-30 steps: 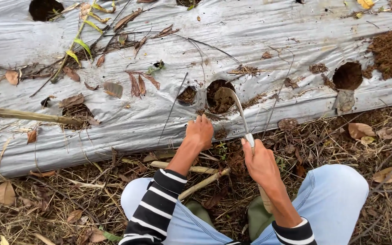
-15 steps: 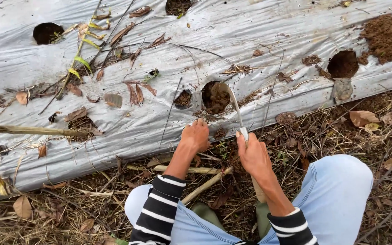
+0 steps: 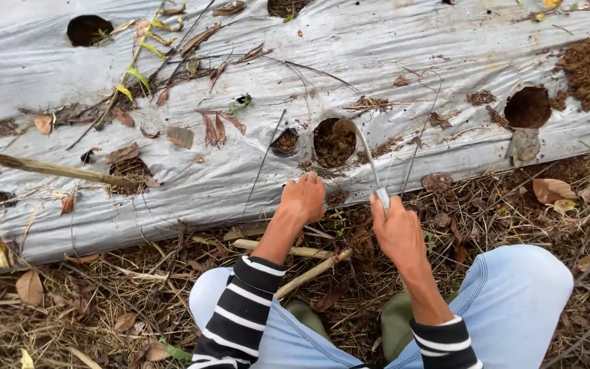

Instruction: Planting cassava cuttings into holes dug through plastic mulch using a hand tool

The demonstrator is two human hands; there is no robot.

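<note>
Right hand [image 3: 396,229] is closed tight around the handle of a thin curved tool [image 3: 367,154]. A second ago the tool's tip sat at the near rim of the round hole [image 3: 332,142]; now it reaches the far rim, over the dirt. Left hand [image 3: 303,198] has slid up, fingers curled, pressing the grey plastic sheet [image 3: 404,48] just near of the hole. So the digging is going on.

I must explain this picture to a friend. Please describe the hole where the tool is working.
On the grey plastic sheet over the soil bed, look just above the two hands. The hole there is round and soil-filled, with the curved metal tool from the right hand reaching into it; a smaller tear lies beside it.
</note>
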